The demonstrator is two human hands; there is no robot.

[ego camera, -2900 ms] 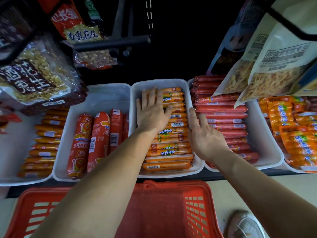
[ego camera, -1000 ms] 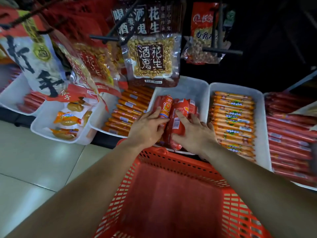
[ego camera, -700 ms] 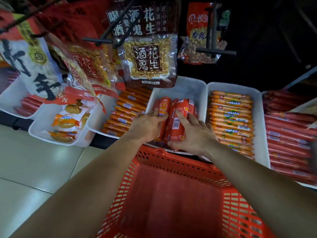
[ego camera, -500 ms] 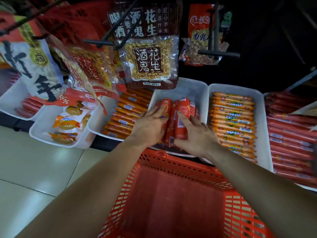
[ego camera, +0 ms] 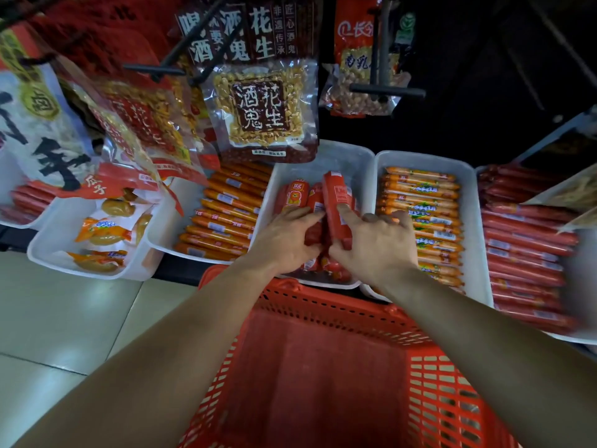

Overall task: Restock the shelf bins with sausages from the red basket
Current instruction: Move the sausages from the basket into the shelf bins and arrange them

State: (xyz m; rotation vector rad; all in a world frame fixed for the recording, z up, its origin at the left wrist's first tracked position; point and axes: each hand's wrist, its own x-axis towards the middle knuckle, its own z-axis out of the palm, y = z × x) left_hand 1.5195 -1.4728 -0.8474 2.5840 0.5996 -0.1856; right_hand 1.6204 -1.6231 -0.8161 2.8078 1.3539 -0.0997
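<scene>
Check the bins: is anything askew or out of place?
One thick red sausage in the half-filled bin sits raised and tilted above its flat-lying neighbours. The right hand grips it, so it is likely just being placed. Nothing else stands out.

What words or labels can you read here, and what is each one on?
"酒鬼花生": clear peanut bag, centre.
"非遗传承": its dark header.
"南乳": red peanut bag, top right.
"瓜子": red pack, left.
"双汇": red sausages, middle bin.
Orange sausages' print and barcodes: too small to read.
</scene>
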